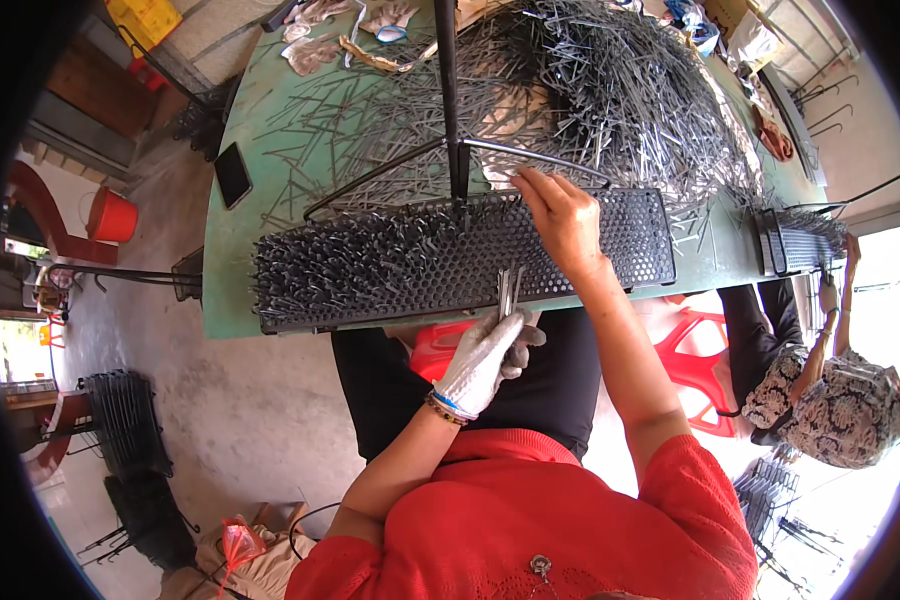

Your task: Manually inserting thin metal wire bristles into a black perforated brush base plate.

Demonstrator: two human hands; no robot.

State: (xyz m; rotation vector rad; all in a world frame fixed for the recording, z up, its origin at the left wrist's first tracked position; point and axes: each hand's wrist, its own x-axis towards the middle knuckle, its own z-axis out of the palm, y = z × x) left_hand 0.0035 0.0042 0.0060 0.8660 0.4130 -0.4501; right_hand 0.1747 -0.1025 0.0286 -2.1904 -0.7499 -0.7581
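A long black perforated metal tray (632,235) lies across the near edge of the table. Its left half bristles with short dark strips (345,262) standing in the holes, while the holes toward the right end are bare. My left hand (483,362), in a whitish glove with a greyed thumb, is closed around a small bunch of metal strips (508,290) just in front of the tray. Bare and ungloved, my right hand (567,222) is over the tray's far edge, thumb and fingers pinched together. What lies between those fingertips is too small to make out.
A black upright post (450,90) with slanting braces rises behind the tray. Loose dark strips (620,95) are heaped on the green table (238,285). A phone (233,176) and gloves (312,52) lie left. Another person (838,405) works at a similar tray (800,240) right.
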